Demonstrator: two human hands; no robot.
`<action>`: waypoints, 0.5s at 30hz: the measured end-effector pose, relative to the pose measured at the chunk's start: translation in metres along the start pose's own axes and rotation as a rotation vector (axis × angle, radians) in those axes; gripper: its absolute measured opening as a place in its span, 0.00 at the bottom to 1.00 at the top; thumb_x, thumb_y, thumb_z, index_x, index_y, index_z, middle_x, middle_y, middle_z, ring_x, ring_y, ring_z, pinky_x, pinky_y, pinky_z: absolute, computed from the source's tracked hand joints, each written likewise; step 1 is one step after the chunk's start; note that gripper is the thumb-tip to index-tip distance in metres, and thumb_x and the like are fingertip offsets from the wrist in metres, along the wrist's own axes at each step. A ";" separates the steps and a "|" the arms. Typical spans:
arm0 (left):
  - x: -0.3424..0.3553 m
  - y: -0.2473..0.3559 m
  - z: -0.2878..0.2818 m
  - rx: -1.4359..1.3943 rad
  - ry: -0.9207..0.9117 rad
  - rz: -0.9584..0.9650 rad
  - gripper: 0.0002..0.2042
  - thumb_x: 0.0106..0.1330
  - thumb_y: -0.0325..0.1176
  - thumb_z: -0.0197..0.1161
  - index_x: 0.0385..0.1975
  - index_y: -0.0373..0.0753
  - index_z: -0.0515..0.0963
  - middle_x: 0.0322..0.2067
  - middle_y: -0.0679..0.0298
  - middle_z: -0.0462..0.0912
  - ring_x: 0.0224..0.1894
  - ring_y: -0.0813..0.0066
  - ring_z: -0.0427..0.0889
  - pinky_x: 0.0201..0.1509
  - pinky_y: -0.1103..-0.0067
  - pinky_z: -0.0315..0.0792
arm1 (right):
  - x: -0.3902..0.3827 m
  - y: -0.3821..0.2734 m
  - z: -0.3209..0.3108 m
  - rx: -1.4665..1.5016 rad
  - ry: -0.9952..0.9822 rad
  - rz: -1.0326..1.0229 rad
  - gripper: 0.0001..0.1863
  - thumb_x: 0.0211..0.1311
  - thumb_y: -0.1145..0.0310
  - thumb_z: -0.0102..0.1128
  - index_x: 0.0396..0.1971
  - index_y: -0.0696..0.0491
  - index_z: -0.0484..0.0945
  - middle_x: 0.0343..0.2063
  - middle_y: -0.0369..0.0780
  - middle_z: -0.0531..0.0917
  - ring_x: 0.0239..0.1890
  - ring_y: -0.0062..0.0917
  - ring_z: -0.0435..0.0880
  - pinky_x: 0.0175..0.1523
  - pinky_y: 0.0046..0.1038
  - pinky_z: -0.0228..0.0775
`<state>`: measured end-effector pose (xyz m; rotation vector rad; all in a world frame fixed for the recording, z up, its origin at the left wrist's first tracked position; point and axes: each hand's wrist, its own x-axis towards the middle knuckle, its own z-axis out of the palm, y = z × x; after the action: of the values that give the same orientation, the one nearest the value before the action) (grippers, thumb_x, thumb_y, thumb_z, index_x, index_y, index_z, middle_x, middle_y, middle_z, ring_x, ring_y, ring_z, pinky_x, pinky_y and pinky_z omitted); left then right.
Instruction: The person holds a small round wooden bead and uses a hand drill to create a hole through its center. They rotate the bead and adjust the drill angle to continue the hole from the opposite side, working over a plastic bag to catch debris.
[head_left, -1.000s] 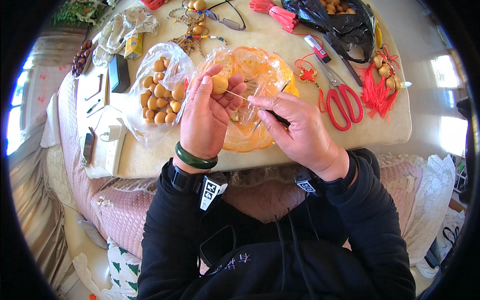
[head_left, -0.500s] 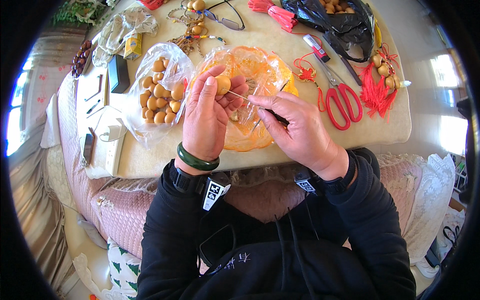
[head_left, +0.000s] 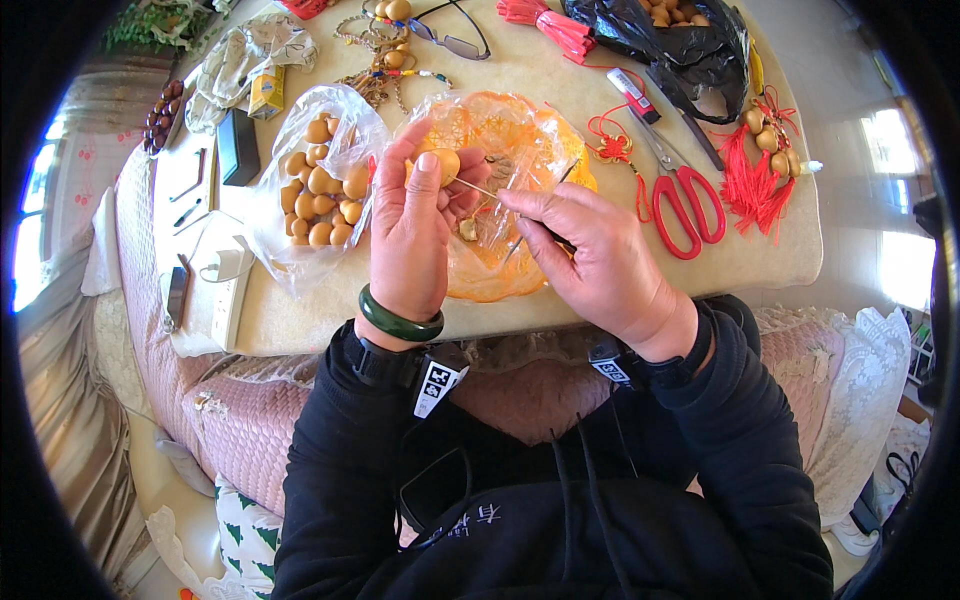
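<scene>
My left hand, a green bangle at its wrist, has its fingers curled around a round tan bead. My right hand pinches a thin metal needle that runs to the bead; a dark tool, partly hidden by the fingers, also shows in its grip. Under both hands lies crumpled clear plastic on an orange openwork mat. A clear bag of tan beads sits just left of my left hand.
On the cream table are red-handled scissors, red tassels, a black bag of beads, glasses, beaded cords, a dark case and a white charger at the left.
My left hand has shifted slightly right, its thumb now farther over the bead and the wrist rotated a little. My right hand has barely moved and still holds the needle.
</scene>
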<state>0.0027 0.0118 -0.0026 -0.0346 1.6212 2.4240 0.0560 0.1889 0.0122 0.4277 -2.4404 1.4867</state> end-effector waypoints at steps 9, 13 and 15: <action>0.002 0.004 -0.009 -0.350 -0.030 -0.163 0.11 0.77 0.37 0.51 0.50 0.39 0.71 0.46 0.55 0.82 0.48 0.64 0.83 0.51 0.71 0.76 | -0.005 -0.004 -0.001 -0.115 -0.067 -0.003 0.16 0.61 0.76 0.63 0.50 0.53 0.81 0.29 0.43 0.79 0.28 0.37 0.82 0.32 0.33 0.75; 0.005 0.004 -0.018 -0.487 -0.058 -0.270 0.09 0.77 0.38 0.51 0.41 0.40 0.74 0.38 0.59 0.82 0.42 0.67 0.83 0.48 0.71 0.76 | -0.006 -0.007 0.003 -0.140 -0.109 0.006 0.16 0.62 0.73 0.62 0.50 0.50 0.81 0.30 0.42 0.79 0.29 0.39 0.83 0.31 0.35 0.76; 0.005 0.001 -0.017 -0.458 -0.011 -0.279 0.09 0.77 0.38 0.51 0.38 0.40 0.73 0.33 0.62 0.81 0.38 0.69 0.81 0.46 0.72 0.76 | -0.007 -0.008 0.005 -0.162 -0.125 0.015 0.16 0.61 0.73 0.63 0.50 0.50 0.81 0.30 0.42 0.79 0.29 0.39 0.83 0.31 0.35 0.76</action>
<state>-0.0041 -0.0033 -0.0090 -0.2990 0.9488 2.5022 0.0655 0.1820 0.0137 0.4832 -2.6415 1.2905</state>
